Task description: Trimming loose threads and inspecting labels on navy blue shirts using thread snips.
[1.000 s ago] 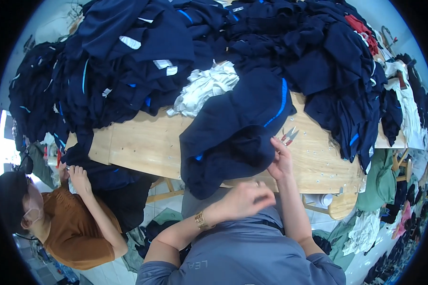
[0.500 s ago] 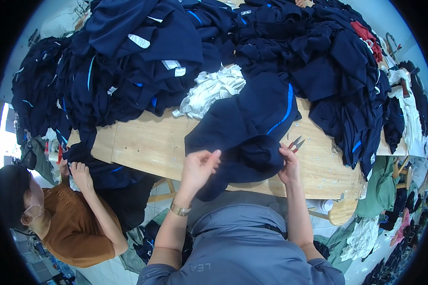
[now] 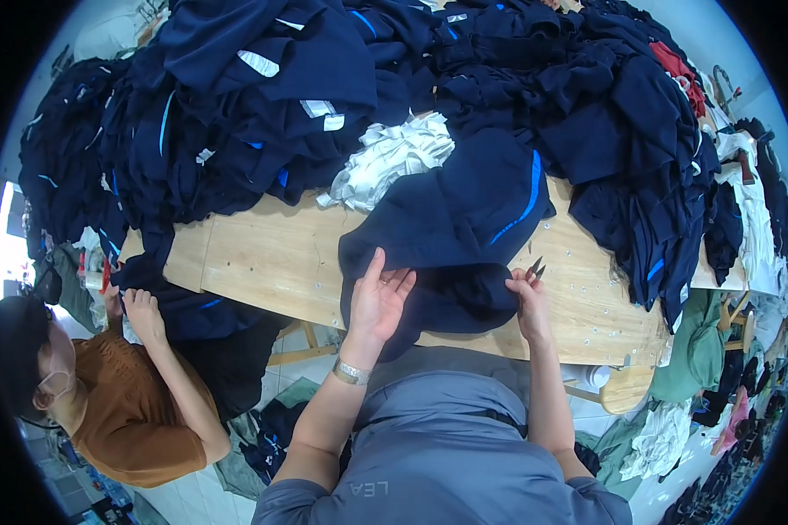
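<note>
Left hand (image 3: 381, 306) open, contact unclear, right hand (image 3: 532, 308) pinching its near edge, the navy cloth garment with a bright-blue stripe (image 3: 451, 206) on the pale wooden table (image 3: 271, 254) looks soft, light and limp, best gripped by edges

A pale wooden counter (image 3: 263, 254) ran across the middle, dotted with small marks toward its right end. Near its close edge stood a round-cornered wooden stool (image 3: 626, 391), above light floor tiles (image 3: 277, 382). Bright white light filled an opening (image 3: 10, 249) at far left.
</note>
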Available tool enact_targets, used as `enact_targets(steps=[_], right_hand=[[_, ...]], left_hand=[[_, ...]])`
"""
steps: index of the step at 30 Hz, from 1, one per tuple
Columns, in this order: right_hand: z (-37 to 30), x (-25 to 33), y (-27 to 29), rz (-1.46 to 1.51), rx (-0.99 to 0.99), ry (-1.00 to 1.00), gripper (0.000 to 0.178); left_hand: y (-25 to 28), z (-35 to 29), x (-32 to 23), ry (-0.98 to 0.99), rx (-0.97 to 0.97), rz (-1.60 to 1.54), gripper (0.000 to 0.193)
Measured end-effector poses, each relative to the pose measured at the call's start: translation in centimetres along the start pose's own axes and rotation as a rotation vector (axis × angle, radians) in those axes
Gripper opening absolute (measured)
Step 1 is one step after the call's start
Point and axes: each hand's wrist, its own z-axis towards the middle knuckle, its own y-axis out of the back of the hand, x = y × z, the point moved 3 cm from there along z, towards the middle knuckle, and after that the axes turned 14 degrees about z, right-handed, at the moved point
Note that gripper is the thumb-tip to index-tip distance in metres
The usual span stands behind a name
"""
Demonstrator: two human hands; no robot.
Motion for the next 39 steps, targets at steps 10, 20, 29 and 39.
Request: enact_targets(steps=[10,20,29,39], right_hand=[[-0.3,0.5,-0.5,-0.257,0.022,0.062,0.006],[-1.5,3.5,-6.7,-0.34,0.119,0.324,0.019],[-3.5,4.3,-12.1,-0.966,0.409,0.681,0.032],[-3.9,4.3,-12.2,-1.211,0.459,0.816,0.034]], left_hand=[[-0.9,-2.0,-0.8,-0.134,0.076,0.143,0.02],[-2.0,-2.9,-1.4,-0.154,0.125,0.217,0.021],[-4.8,-5.0,-1.7,-0.079,0.186,0.11,0.027],[-4.3,-4.8,-1.3,-0.144,0.156,0.155,0.027]])
